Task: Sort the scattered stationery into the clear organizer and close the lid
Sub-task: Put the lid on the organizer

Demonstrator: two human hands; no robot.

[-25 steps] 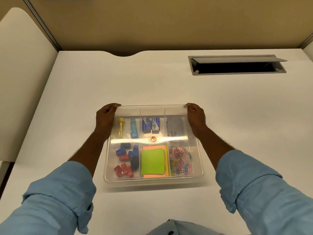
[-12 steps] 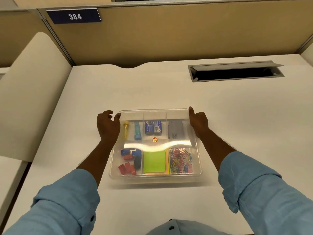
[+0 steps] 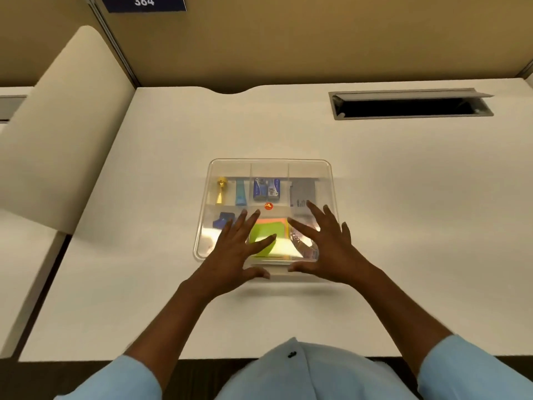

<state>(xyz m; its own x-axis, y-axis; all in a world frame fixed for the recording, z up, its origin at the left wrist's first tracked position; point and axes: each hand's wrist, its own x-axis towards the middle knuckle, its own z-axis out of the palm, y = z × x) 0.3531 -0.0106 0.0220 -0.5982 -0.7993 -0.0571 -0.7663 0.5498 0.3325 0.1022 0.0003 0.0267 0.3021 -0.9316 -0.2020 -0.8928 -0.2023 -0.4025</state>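
The clear organizer (image 3: pixel 327 180) sits on the white desk with its transparent lid lying flat over it. Through the lid I see a yellow item (image 3: pixel 221 190), a teal tube (image 3: pixel 240 192), blue staple boxes (image 3: pixel 266 189), a grey box (image 3: pixel 302 193), blue clips (image 3: pixel 224 220) and green sticky notes (image 3: pixel 266 232). My left hand (image 3: pixel 235 255) lies flat on the lid's near left part, fingers spread. On the near right part my right hand (image 3: pixel 327 246) rests the same way, covering the paper clips. Both thumbs sit at the near rim.
A grey cable slot (image 3: pixel 411 103) with its flap raised is set into the desk (image 3: pixel 403 226) at the far right. Tan partition walls stand behind and to the left, with a blue "384" plate (image 3: pixel 143 2). The desk's near edge is by my body.
Both hands left the organizer's far corners and came down flat on the near half of the lid. The camera view has tilted and pulled back.
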